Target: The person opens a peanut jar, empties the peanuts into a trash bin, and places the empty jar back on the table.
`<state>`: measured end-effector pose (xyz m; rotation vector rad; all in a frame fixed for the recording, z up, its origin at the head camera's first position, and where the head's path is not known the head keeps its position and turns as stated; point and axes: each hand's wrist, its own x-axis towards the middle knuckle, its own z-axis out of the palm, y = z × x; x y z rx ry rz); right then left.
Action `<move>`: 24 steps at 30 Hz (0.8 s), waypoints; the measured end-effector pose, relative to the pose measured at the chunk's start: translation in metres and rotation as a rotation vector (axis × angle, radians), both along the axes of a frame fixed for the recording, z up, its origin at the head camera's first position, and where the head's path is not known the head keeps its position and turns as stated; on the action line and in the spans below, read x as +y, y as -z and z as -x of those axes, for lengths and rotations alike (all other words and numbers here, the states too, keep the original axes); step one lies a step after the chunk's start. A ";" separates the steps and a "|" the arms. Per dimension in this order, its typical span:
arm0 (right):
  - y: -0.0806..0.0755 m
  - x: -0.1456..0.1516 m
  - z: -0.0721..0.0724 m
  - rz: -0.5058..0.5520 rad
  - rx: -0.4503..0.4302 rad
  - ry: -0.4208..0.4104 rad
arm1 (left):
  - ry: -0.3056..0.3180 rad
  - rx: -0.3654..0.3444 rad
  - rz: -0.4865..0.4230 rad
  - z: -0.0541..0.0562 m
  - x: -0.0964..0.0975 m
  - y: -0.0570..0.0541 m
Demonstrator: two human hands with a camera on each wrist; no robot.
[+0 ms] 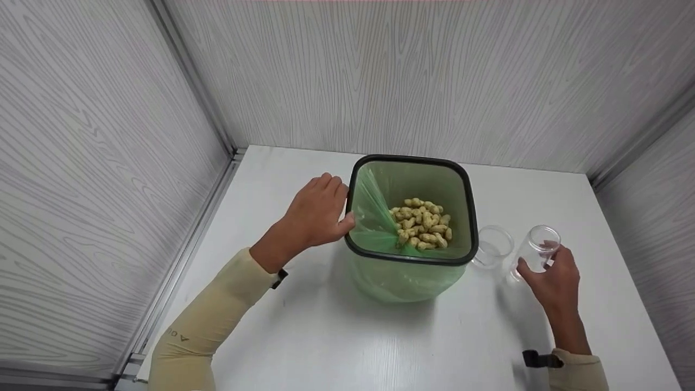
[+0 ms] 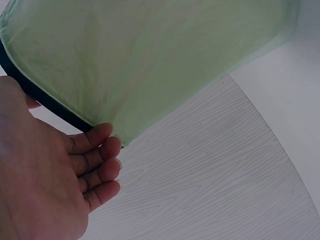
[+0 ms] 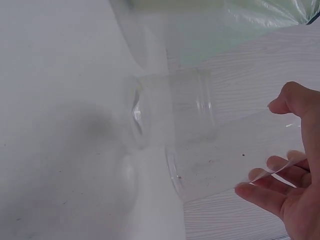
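Note:
A trash bin with a black rim (image 1: 411, 260) and a green plastic bag (image 1: 407, 279) stands mid-table. Unshelled peanuts (image 1: 426, 222) lie in it, partly covered by a fold of the bag. My left hand (image 1: 320, 212) grips the left side of the rim, thumb over the top edge; the left wrist view shows its fingertips (image 2: 110, 147) curled at the black band. To the right of the bin, my right hand (image 1: 556, 277) holds a clear jar (image 1: 529, 255) between thumb and fingers. The right wrist view has the fingers around the see-through wall of this jar (image 3: 215, 160).
A second clear jar (image 1: 491, 247) stands between the bin and the held one, close to both. The white table (image 1: 347, 342) is bordered by wood-grain panels at the back (image 1: 407, 81) and both sides.

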<state>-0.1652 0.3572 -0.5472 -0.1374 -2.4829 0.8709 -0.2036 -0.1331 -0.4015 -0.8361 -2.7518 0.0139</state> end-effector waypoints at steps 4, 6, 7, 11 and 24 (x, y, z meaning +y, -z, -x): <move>0.005 0.006 0.003 0.019 -0.019 0.031 | -0.003 -0.007 -0.014 0.000 0.000 0.000; 0.007 0.009 0.004 0.033 -0.037 0.050 | -0.001 -0.008 -0.025 0.000 0.000 0.000; 0.008 0.011 0.005 0.039 -0.046 0.058 | 0.000 -0.008 -0.030 0.000 0.000 0.000; 0.012 0.016 0.007 0.058 -0.084 0.084 | -0.001 -0.009 -0.037 -0.001 0.000 0.001; 0.024 0.027 0.013 0.104 -0.050 0.104 | 0.017 0.021 -0.063 0.000 0.000 0.002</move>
